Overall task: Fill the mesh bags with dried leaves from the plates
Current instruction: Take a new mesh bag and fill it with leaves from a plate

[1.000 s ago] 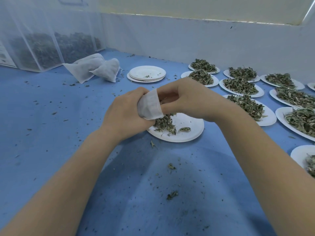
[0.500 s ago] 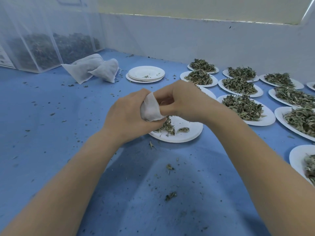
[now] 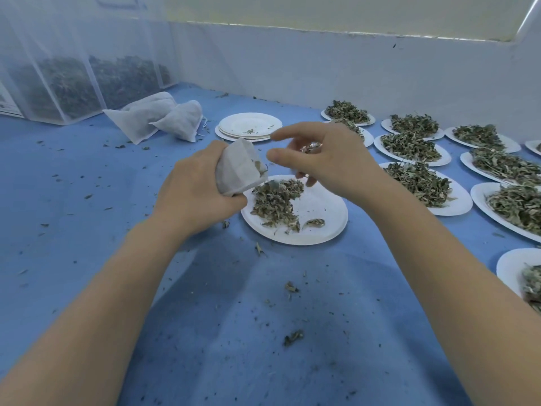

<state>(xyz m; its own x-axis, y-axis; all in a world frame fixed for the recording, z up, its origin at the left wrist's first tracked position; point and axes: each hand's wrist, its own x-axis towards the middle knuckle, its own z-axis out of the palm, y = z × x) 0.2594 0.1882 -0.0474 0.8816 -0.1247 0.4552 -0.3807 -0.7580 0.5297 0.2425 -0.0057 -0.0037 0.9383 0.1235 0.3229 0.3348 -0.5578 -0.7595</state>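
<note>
Above the plate [image 3: 322, 227], white mesh bag [image 3: 238, 168], mouth leafy, in left grip [image 3: 196, 194]; right grip [image 3: 325, 162] loosely spread

A blue table top [image 3: 73, 186] with small dark crumbs reaches a pale wall [image 3: 322, 63]. Above the wall runs a bright yellowish pane [image 3: 322, 10], giving soft light.

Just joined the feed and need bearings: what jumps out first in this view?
Centre frame, the left hand grips a small white mesh bag while the right hand hangs beside its mouth, above a half-emptied plate of dried leaves. Rows of heaped plates fill the right side, and filled bags lie far left.
</note>
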